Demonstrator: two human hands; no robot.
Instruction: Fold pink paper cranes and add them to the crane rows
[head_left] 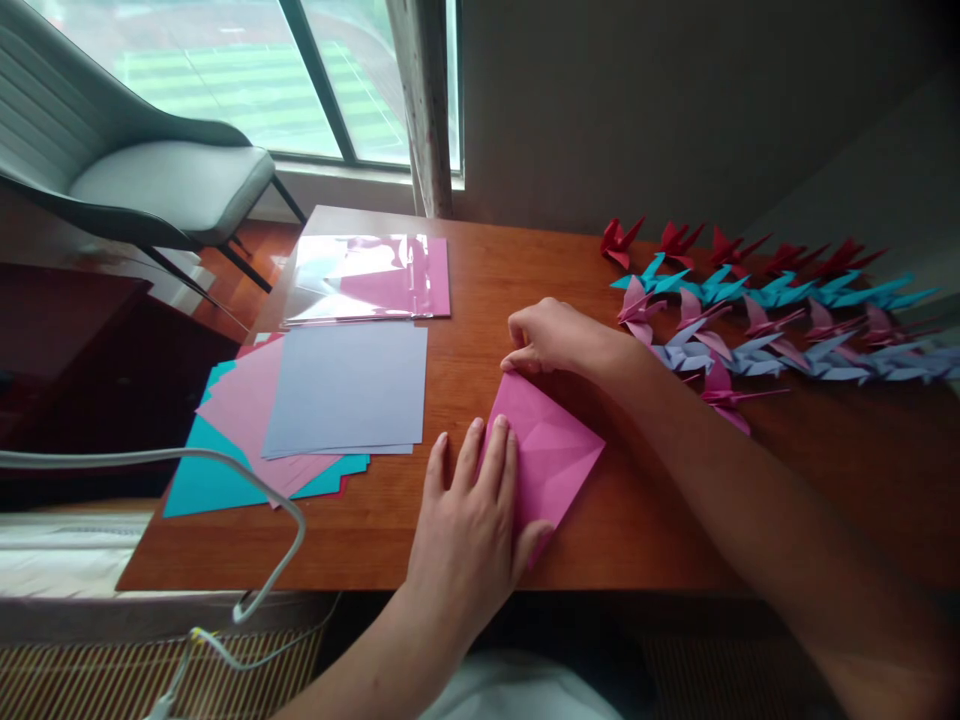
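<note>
A magenta sheet of origami paper (551, 440) lies near the table's front edge, folded into a diamond shape with crease lines across it. My left hand (472, 500) rests flat on its left side, fingers stretched out and thumb near the lower corner. At the far corner, my right hand (536, 335) has its fingers curled, with thumb and index finger closed on the paper's tip. The underside of the paper is hidden.
Rows of folded paper cranes (757, 290) stand at the right. On the left lie grey-blue sheets (349, 390), pink sheets (240, 400), turquoise sheets (202, 475) and a clear plastic packet (360, 280). A white cable (296, 530) loops over the table's left corner.
</note>
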